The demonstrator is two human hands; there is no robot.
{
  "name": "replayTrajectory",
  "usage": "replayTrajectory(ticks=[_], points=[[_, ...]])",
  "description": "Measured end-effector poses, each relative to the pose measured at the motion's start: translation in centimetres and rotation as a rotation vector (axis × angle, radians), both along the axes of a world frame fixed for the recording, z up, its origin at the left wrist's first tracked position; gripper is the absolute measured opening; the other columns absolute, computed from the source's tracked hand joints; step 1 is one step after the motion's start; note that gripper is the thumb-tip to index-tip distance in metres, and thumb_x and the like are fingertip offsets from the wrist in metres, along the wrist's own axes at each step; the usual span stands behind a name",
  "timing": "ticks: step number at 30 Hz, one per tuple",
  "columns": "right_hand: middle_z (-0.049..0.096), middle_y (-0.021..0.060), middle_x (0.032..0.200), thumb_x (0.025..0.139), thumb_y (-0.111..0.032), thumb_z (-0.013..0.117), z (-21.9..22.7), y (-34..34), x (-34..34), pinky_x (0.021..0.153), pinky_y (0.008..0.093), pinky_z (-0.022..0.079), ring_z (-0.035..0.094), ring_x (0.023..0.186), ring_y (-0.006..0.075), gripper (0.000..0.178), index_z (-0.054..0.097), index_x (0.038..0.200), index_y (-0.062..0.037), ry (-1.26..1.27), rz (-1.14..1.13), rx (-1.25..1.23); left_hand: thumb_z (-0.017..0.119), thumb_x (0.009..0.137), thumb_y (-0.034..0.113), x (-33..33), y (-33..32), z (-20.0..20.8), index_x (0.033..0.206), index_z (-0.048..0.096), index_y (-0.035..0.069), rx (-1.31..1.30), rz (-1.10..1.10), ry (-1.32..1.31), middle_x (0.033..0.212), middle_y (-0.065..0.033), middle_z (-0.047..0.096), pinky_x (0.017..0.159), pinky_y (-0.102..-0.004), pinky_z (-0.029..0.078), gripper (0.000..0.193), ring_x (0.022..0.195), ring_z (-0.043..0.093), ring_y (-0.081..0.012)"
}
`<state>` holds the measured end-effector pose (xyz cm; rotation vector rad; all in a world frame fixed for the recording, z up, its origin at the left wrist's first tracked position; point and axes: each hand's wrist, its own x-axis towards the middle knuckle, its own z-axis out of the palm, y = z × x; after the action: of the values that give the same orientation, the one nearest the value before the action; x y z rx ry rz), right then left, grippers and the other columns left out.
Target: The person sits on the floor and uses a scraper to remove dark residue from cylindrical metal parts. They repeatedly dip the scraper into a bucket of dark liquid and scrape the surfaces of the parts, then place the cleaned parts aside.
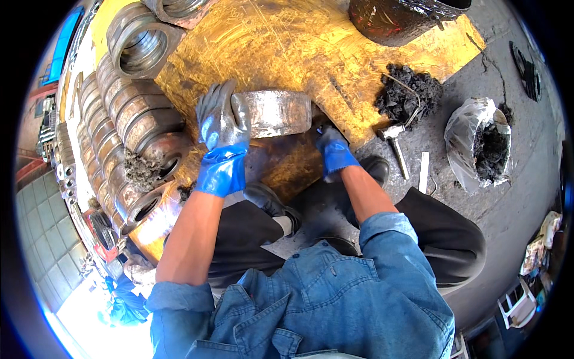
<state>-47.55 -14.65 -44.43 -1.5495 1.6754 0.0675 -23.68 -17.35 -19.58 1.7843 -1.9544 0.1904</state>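
A thick, shiny metal ring point(280, 113) lies on its side on the yellow plate in front of me. My left hand point(222, 122), in a blue glove with a dirty grey palm and fingers, is at the ring's left end. Its fingers stretch away from me, with the thumb apart from them against the ring's edge. Low by the ring's right end is my right hand point(335, 149), also gloved in blue. Its fingers are dark and partly hidden, so I cannot make out their grip or anything in them.
Rows of metal rings point(140, 113) stand along the left, with grey shavings point(143, 170) on them. A dark bucket point(400, 21) stands on the worn yellow plate point(269, 54). To the right are a black tangled heap point(409, 93), a hammer point(396, 149) and a plastic bag point(463, 143) of black scraps.
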Motion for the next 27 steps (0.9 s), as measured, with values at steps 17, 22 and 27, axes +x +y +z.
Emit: replayTrajectory(ticks=[17,22,27], points=[[0.06,0.0057,0.077,0.094,-0.027,0.073,13.8,-7.4,4.0,0.071,0.034,0.049,0.055,0.073,0.0164,0.026,0.065,0.094,-0.0021,-0.887,-0.416,-0.465,0.065,0.099,0.034,-0.7,2.5,2.0,0.142,0.054,-0.003,-0.212,0.471,0.46,0.135,-0.0243,0.062,0.103,-0.0484,0.051,0.058,0.119,0.065,-0.0358],[0.061,0.006,0.077,0.095,-0.026,0.072,13.9,-8.1,3.9,0.071,0.0343,0.049,0.055,0.072,0.0161,0.024,0.064,0.094,-0.0025,-0.861,-0.366,-0.432,0.064,0.101,0.032,1.6,3.9,-0.2,0.15,0.043,-0.004,-0.108,0.77,1.438,0.134,-0.0253,0.061,0.094,-0.0408,0.056,0.064,0.113,0.066,-0.035],[0.062,0.0072,0.08,0.096,-0.027,0.072,13.9,-7.8,4.1,0.072,0.0345,0.05,0.057,0.074,0.0171,0.025,0.065,0.098,-0.0026,-0.859,-0.354,-0.475,0.064,0.1,0.028,0.8,1.7,-0.9,0.144,0.049,-0.004,-0.047,0.791,1.47,0.13,-0.0243,0.063,0.094,-0.0403,0.056,0.056,0.109,0.067,-0.0336]])
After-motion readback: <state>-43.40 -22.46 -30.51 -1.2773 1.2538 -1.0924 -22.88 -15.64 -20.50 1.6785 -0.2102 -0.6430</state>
